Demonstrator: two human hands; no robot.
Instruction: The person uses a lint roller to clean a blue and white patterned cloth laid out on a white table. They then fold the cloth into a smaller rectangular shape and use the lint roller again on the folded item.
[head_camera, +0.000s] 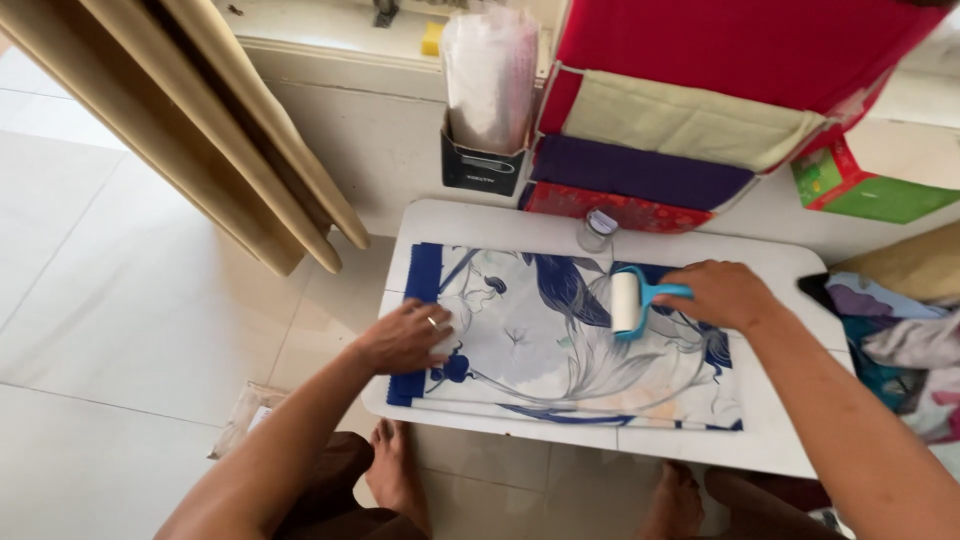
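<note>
A head-worn camera looks down at a person's two bare forearms working over a small white bench (770, 450) on a pale tiled floor (120, 280).

At far left, beige curtains (200, 130) hang down to the floor. Lower left, a crumpled clear plastic wrapper (245, 415) lies on the tiles beside the bench.

The left hand (405, 338), a ring on one finger, lies flat with its fingers spread and holds nothing; it presses on the left end of a printed cloth (540, 350). The cloth is white with dark blue flowers and a blue band along its left edge, and it lies flat, covering most of the bench top.

Behind the bench a dark box holding a roll of clear plastic bags (487, 90) stands against the wall. A small clear jar (597, 230) sits on the bench at the cloth's far edge.

Right of centre, the right hand (722, 294) is closed around the blue handle of a lint roller (630, 303), whose white roll rests on the cloth.

Above hangs a red fabric organiser (700, 110) with cream and purple pockets. At far right lies a heap of mixed cloths (900, 350).
</note>
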